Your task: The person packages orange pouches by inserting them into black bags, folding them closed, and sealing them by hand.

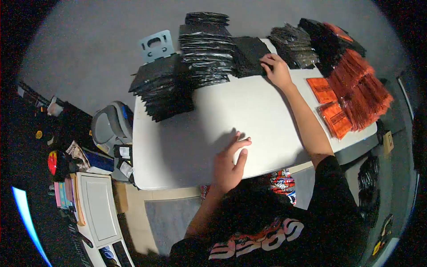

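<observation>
My left hand is held over the near part of the white table, holding nothing, its fingers apart and slightly bent. Farther off, my right hand reaches to the right edge of a low pile of flat black packets. Thumb and forefinger close on that edge, though the fingertips are partly lost against the black. Left of this pile stands a taller stack of glossy black packets. Another fanned black stack lies at the table's left.
Grey-black packets lie at the back right. Beside them are a heap of reddish-orange packets and two flat orange packets. A light-blue plate with cut-outs rises behind the left stack. A grey chair and white cabinet stand left.
</observation>
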A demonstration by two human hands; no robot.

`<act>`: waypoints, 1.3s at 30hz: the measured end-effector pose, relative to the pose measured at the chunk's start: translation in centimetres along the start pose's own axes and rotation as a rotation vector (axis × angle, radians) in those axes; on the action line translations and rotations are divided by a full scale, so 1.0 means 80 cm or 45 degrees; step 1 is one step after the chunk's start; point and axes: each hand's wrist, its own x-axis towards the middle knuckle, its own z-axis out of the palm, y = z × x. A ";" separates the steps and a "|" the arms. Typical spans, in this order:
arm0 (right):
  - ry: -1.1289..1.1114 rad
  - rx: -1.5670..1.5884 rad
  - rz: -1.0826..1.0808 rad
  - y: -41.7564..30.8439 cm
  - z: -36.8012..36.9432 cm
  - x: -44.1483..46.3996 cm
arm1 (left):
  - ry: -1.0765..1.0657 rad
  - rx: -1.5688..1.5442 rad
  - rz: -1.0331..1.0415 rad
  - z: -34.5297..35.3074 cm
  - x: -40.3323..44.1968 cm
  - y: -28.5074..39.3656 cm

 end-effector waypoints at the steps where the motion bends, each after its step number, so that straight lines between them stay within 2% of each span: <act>1: 0.009 -0.052 -0.088 0.005 0.002 0.001 | -0.004 -0.021 0.030 0.000 0.000 -0.003; 2: 0.018 -0.104 -0.179 0.007 0.004 0.003 | -0.015 -0.020 0.019 0.001 0.000 -0.003; 4: -0.011 -0.077 -0.138 0.013 0.006 0.001 | 0.006 0.011 0.001 0.003 0.002 -0.001; 6: -0.059 -0.100 -0.121 0.020 0.004 0.001 | 0.031 -0.128 -0.031 0.011 0.000 -0.014; 8: -0.065 -0.109 -0.078 0.024 0.007 -0.001 | 0.052 0.103 0.030 0.006 0.003 -0.002; 16: -0.058 -0.199 0.024 0.021 0.002 0.004 | 0.020 0.139 0.020 0.003 0.001 0.017; 21: -0.213 -0.213 0.171 0.025 -0.003 0.009 | 0.065 0.267 0.097 0.004 0.001 0.005; 25: -0.158 -0.146 0.197 0.037 0.007 0.009 | 0.088 0.339 0.081 0.005 -0.001 0.001; 29: -0.181 -0.261 0.171 0.033 0.004 0.017 | 0.070 0.291 0.148 0.006 0.003 -0.004; 32: -0.190 -0.327 0.158 0.009 -0.005 0.028 | 0.074 0.362 0.215 0.006 0.003 -0.007; 35: -0.038 -0.339 0.042 -0.011 -0.031 0.039 | 0.092 0.304 0.086 0.010 0.000 -0.016; 37: 0.119 -0.453 -0.074 -0.057 -0.076 0.044 | 0.087 0.240 0.070 0.009 0.002 -0.012; 39: -0.033 -0.465 0.078 -0.112 -0.116 0.021 | 0.094 0.172 0.057 0.009 0.005 -0.002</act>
